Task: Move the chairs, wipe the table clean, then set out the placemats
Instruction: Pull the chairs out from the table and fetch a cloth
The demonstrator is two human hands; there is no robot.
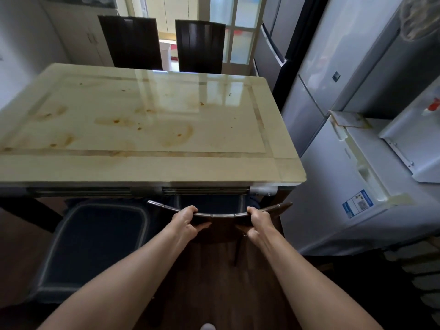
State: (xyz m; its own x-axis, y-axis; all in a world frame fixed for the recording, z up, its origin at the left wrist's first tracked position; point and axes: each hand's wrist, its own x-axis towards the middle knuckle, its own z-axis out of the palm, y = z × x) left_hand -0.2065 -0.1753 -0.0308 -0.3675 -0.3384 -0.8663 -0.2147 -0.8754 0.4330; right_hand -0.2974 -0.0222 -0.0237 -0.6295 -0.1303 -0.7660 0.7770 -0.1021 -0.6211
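A dark wooden chair (220, 215) stands tucked under the near right side of the cream table (147, 167). Both my hands grip the curved top rail of its back: my left hand (188, 222) toward the rail's left, my right hand (258, 223) toward its right. The glossy tabletop carries brown and orange stains and specks. A second chair with a dark blue cushion (95, 241) sits to the left, its seat pulled out from under the table. Two dark chair backs (133, 41) (200, 44) rise behind the far edge. No placemats or cloth are in view.
A grey refrigerator (333, 75) and a low white appliance (345, 186) crowd the table's right side, leaving a narrow gap. A white cabinet (78, 36) stands at the far left, and a glass door (240, 32) behind the far chairs. The floor is dark wood.
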